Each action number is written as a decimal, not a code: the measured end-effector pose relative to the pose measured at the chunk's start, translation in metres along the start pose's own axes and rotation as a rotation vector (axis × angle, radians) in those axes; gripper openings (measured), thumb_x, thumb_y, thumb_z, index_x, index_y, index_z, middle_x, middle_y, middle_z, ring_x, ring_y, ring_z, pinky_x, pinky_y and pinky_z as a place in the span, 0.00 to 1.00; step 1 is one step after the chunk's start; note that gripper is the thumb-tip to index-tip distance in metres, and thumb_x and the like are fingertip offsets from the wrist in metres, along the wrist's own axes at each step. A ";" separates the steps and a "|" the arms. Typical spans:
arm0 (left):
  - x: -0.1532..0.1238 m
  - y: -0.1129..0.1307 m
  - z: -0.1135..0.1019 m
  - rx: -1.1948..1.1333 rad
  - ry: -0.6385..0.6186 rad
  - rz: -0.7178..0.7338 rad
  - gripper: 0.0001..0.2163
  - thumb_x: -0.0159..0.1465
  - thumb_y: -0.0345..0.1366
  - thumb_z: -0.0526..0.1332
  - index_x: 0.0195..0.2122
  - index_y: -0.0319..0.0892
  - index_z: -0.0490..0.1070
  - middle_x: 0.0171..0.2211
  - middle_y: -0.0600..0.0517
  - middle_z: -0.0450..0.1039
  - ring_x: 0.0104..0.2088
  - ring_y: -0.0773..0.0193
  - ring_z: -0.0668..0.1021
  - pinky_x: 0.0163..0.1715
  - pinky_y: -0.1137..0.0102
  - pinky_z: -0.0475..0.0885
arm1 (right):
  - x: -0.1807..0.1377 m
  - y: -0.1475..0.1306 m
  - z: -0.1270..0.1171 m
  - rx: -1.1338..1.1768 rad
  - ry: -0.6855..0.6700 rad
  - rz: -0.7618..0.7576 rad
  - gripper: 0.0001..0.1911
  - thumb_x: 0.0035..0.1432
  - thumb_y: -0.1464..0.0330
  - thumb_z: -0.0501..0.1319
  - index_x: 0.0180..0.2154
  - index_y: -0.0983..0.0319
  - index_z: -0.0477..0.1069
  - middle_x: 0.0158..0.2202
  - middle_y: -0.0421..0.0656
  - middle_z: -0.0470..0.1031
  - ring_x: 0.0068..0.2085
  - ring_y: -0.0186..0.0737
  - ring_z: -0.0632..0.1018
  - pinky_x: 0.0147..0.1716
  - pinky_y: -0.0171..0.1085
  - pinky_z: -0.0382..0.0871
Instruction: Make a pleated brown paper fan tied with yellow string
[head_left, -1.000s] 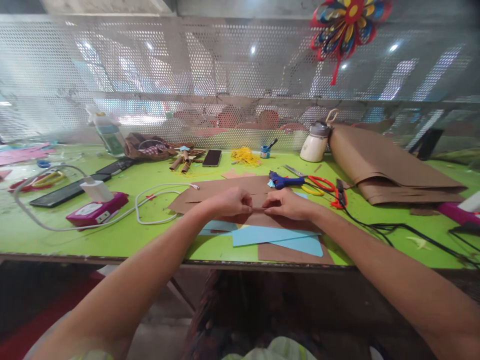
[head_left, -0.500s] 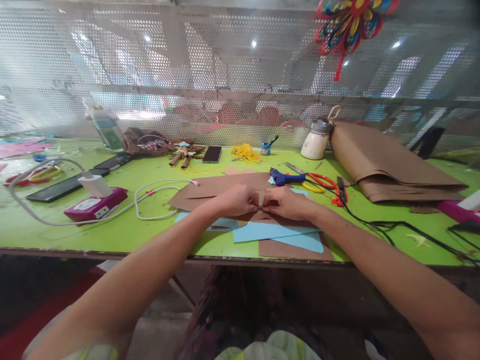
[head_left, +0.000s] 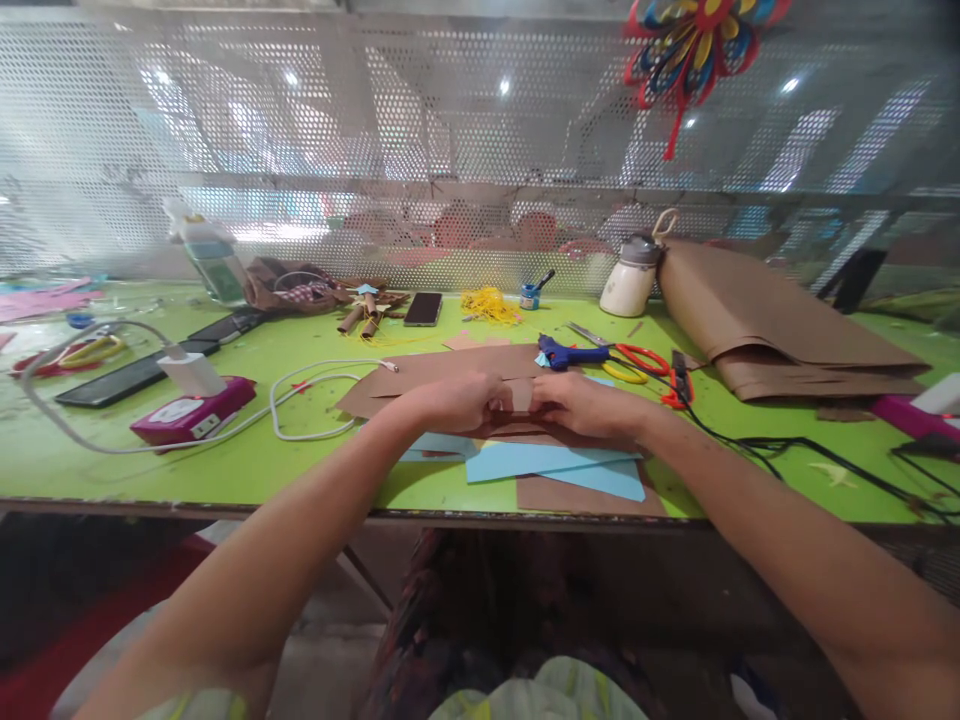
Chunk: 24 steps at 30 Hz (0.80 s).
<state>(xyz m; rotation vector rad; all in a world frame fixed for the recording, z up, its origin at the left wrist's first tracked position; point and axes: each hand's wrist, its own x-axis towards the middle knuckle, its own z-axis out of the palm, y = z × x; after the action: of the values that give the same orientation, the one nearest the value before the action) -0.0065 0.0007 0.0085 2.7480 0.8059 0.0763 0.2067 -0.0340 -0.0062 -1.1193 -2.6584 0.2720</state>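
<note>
My left hand (head_left: 474, 402) and my right hand (head_left: 571, 403) face each other just above the brown paper on the table, fingertips bent inward. Between them is a small piece of brown paper (head_left: 520, 394), paler than the sheets around it, pinched at its two sides. The fingers partly hide its edges. Under and behind the hands lies a larger brown paper sheet (head_left: 442, 367). Light-blue paper strips (head_left: 525, 462) lie nearer the table edge, overlapping another brown sheet (head_left: 585, 497).
A blue glue gun (head_left: 574, 354) and orange-handled scissors (head_left: 641, 360) lie right of my hands. Black cords (head_left: 795, 447) run rightward. At left are a white cable (head_left: 274, 410) and purple power block (head_left: 195, 412). Behind stand a phone (head_left: 424, 309), yellow strands (head_left: 489, 304) and folded brown paper (head_left: 780, 310).
My fingertips have moved slightly apart, and more of the small brown paper piece shows between them. The things on the table lie as before; the view has shifted a little.
</note>
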 end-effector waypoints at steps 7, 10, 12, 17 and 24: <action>-0.003 0.003 -0.002 0.154 -0.057 0.012 0.12 0.53 0.28 0.57 0.40 0.41 0.70 0.33 0.51 0.73 0.30 0.66 0.72 0.27 0.74 0.62 | -0.003 0.000 -0.004 0.004 -0.045 -0.025 0.11 0.50 0.78 0.56 0.34 0.62 0.73 0.37 0.44 0.74 0.36 0.38 0.72 0.35 0.33 0.61; -0.005 0.006 -0.002 0.249 -0.039 0.033 0.12 0.54 0.27 0.57 0.41 0.40 0.69 0.37 0.48 0.72 0.32 0.64 0.73 0.29 0.73 0.63 | -0.004 -0.001 -0.005 -0.032 -0.046 -0.013 0.10 0.51 0.78 0.56 0.34 0.62 0.72 0.37 0.44 0.74 0.37 0.39 0.72 0.36 0.34 0.61; -0.006 0.008 -0.002 0.302 -0.048 0.032 0.12 0.55 0.27 0.56 0.41 0.39 0.69 0.37 0.46 0.72 0.32 0.63 0.73 0.29 0.72 0.63 | -0.005 -0.003 -0.005 -0.072 -0.042 0.009 0.10 0.51 0.77 0.56 0.34 0.62 0.72 0.38 0.45 0.74 0.38 0.40 0.72 0.36 0.34 0.61; -0.008 0.011 0.001 0.348 -0.044 0.038 0.14 0.59 0.31 0.54 0.46 0.41 0.67 0.40 0.44 0.71 0.33 0.61 0.73 0.30 0.71 0.64 | -0.007 -0.015 -0.002 -0.237 -0.046 0.045 0.08 0.53 0.76 0.56 0.36 0.63 0.71 0.39 0.47 0.73 0.40 0.41 0.73 0.37 0.34 0.61; -0.004 0.012 -0.002 0.079 -0.001 0.019 0.10 0.58 0.39 0.56 0.34 0.40 0.72 0.30 0.51 0.71 0.27 0.67 0.70 0.27 0.74 0.61 | -0.008 -0.024 0.005 -0.391 -0.004 0.096 0.06 0.57 0.68 0.57 0.35 0.63 0.70 0.36 0.48 0.71 0.38 0.41 0.72 0.34 0.34 0.60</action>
<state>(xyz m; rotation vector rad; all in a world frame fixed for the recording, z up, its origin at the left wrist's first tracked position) -0.0043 -0.0105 0.0140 2.8294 0.7989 0.0477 0.1943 -0.0567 -0.0061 -1.3565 -2.7368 -0.2419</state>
